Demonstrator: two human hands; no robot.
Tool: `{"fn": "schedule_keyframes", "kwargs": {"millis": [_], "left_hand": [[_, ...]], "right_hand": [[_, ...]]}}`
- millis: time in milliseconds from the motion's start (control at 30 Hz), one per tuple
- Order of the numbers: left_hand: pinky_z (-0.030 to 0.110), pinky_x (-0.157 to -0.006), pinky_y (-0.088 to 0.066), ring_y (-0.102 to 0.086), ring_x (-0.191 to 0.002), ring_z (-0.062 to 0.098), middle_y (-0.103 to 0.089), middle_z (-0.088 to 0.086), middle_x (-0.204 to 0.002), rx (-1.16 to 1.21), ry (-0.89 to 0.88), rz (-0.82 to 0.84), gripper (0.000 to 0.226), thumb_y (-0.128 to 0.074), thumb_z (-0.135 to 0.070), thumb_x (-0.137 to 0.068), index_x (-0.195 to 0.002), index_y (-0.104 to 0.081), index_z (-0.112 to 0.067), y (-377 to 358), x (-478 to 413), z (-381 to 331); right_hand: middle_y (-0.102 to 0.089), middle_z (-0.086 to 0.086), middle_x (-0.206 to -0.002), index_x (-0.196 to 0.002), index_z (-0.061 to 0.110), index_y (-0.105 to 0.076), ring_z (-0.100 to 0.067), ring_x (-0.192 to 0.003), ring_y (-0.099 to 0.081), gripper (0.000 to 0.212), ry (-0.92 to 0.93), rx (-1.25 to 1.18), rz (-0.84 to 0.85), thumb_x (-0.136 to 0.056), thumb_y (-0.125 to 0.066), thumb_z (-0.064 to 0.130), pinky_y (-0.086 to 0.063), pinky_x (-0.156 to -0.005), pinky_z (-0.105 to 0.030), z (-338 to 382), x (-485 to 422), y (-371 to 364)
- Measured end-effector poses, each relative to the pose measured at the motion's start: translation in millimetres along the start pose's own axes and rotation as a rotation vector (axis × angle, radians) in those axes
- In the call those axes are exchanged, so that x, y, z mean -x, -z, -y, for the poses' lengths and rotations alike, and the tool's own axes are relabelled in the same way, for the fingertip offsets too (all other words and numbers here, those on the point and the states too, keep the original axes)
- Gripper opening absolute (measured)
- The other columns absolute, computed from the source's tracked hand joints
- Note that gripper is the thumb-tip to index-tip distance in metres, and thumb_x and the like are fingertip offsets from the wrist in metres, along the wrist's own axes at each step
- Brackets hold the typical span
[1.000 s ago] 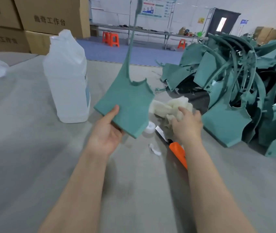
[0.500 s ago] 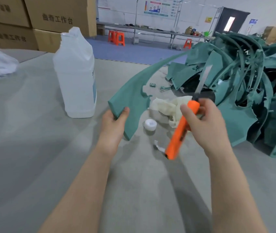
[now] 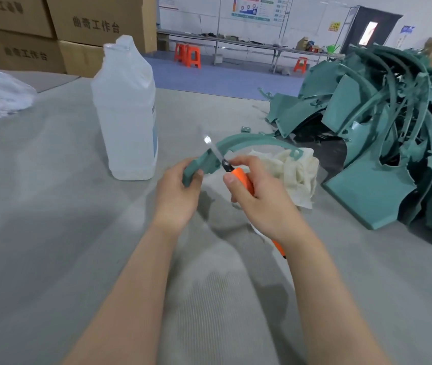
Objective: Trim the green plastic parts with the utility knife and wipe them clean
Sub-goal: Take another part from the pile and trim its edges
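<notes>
Within the last second: picks the utility knife (image 3: 242,177) up off the surface (image 3: 64,206), swings it blade-up, and now lays the blade (image 3: 214,151) across the green part (image 3: 238,142) at centre frame. Turns the part as well, from broad face showing to edge-on, so that its thin arc sweeps rightward above the white cloth (image 3: 294,169). Most likely means trimming of this piece about to start. Wiping not yet begun, with the cloth lying crumpled on the surface.

Left hand (image 3: 176,191) at centre, slightly left: fingers curled round the thick lower end of the part, thumb on the near face, forearm running up from the bottom edge. Right hand (image 3: 257,196) just right of it: fingers wrapped round the orange handle, thumb on top, index finger stretched toward the blade root, blade pointing up and left. Blade touching the part's edge or just shy of it: cannot tell through the blur.

Upper right: heap of green parts (image 3: 383,127), apparently waiting their turn. Left of centre: translucent bottle (image 3: 127,114), standing upright.
</notes>
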State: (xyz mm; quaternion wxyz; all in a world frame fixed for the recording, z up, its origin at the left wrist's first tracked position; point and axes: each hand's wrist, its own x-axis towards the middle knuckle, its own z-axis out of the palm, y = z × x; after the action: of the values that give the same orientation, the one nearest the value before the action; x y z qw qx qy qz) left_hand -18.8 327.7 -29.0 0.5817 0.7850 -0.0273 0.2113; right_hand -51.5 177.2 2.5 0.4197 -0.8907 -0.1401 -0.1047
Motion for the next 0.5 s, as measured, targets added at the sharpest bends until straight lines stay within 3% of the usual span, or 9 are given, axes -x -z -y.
{"fn": "schedule_keyframes", "kwargs": {"millis": [200,333,500], "left_hand": [[0.023,-0.074,-0.042,-0.058,-0.086,0.017,-0.068,0.001,-0.092,0.003,0.02,0.025,0.018,-0.051,-0.013,-0.095,-0.104,-0.066,-0.019,1.0,0.8,-3.5],[0.017,-0.069,-0.04,-0.055,-0.082,0.015,-0.066,-0.001,-0.089,-0.005,0.013,0.036,0.015,-0.052,-0.014,-0.095,-0.101,-0.065,-0.019,0.8,0.6,-3.2],[0.007,-0.058,-0.034,-0.049,-0.065,0.002,-0.053,-0.015,-0.071,-0.073,-0.031,0.039,0.015,-0.051,-0.012,-0.095,-0.095,-0.061,-0.023,0.2,0.1,-1.4]], "right_hand": [[-0.064,-0.015,-0.078,-0.095,0.007,-0.059,-0.029,-0.078,-0.06,0.043,0.025,0.043,0.011,-0.094,-0.047,0.049,-0.049,-0.075,-0.045,6.8,3.3,1.4],[-0.062,-0.016,-0.076,-0.094,0.006,-0.059,-0.03,-0.073,-0.058,0.043,0.043,0.084,-0.004,-0.096,-0.048,0.047,-0.049,-0.071,-0.048,7.2,1.9,-1.2],[-0.053,-0.002,-0.068,-0.095,0.011,-0.06,-0.026,-0.076,-0.062,0.038,0.001,0.083,-0.045,-0.095,-0.05,0.048,-0.049,-0.067,-0.041,-2.3,-1.8,-0.9]]}}
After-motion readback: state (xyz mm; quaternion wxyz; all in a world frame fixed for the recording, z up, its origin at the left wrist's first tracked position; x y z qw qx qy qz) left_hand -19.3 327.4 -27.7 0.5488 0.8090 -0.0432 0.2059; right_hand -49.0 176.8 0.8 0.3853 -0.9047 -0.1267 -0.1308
